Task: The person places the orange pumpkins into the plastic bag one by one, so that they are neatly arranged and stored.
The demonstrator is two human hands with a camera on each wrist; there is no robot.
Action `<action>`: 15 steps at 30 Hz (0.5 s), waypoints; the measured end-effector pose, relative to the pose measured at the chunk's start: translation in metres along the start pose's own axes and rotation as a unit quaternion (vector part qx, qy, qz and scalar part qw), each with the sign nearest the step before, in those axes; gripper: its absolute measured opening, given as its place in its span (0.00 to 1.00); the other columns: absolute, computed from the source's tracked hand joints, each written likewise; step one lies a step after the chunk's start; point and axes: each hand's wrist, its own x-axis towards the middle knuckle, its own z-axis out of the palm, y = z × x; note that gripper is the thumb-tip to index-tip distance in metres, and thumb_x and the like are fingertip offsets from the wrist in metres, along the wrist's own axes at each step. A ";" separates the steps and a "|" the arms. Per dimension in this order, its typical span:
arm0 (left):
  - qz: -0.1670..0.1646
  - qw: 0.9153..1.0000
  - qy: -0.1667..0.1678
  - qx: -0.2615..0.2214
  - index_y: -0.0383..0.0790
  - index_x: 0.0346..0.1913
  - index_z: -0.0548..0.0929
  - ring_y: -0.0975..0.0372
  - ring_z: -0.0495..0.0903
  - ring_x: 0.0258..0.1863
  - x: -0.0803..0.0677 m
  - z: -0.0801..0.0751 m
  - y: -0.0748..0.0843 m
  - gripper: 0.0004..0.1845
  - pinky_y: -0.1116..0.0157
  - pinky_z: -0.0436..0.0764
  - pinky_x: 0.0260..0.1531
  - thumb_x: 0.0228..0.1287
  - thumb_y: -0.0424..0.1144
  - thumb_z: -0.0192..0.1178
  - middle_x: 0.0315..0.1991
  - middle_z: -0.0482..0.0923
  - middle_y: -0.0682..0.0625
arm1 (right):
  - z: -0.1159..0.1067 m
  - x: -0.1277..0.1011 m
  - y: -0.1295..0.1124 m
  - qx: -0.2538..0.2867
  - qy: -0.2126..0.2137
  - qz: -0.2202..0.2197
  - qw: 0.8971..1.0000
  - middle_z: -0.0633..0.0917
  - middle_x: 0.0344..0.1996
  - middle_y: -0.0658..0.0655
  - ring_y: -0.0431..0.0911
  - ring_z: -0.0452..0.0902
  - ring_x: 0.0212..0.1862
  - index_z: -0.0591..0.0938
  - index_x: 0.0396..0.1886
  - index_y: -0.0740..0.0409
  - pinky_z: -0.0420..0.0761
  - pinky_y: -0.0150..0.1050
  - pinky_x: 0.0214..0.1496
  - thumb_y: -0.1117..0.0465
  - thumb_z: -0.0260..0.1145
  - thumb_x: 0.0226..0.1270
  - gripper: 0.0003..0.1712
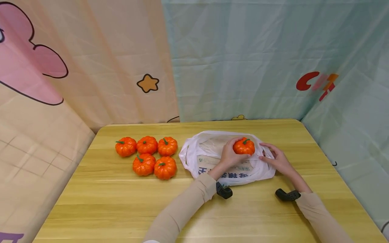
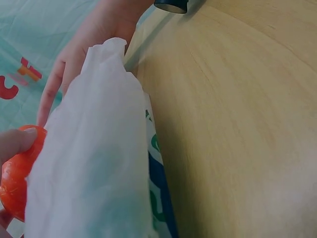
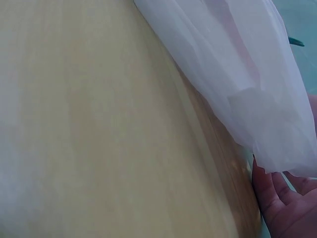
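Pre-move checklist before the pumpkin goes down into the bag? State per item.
1. Left hand grips the pumpkin: ok, fingers curl round it in the head view.
2. Right hand holds the white plastic bag at its edge: ok.
3. Bag mouth open under the pumpkin: ok, the rim is spread around it.
4. Pumpkin clear of the bag rim: cannot tell, the wrist views show mostly plastic.
5. Five remaining pumpkins sit apart from the bag on the table: ok.
6. Bag interior free of other items: cannot tell, the hands hide part of it.
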 end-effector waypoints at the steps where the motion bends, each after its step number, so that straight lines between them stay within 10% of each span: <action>1: 0.000 1.000 0.001 0.001 0.54 0.63 0.73 0.59 0.73 0.59 0.000 0.001 0.000 0.35 0.60 0.76 0.58 0.50 0.40 0.73 0.63 0.71 0.53 | 0.000 0.000 0.000 0.002 -0.001 -0.001 1.000 0.66 0.65 0.72 0.23 0.70 0.45 0.66 0.66 0.67 0.74 0.17 0.45 0.66 0.64 0.65 0.31; 15: 0.007 1.000 0.021 0.007 0.53 0.63 0.73 0.60 0.73 0.59 0.004 0.008 0.003 0.34 0.60 0.76 0.59 0.51 0.41 0.73 0.62 0.72 0.54 | -0.001 0.000 0.000 0.008 -0.004 0.002 1.000 0.67 0.65 0.71 0.25 0.72 0.43 0.67 0.66 0.67 0.75 0.19 0.44 0.66 0.64 0.65 0.31</action>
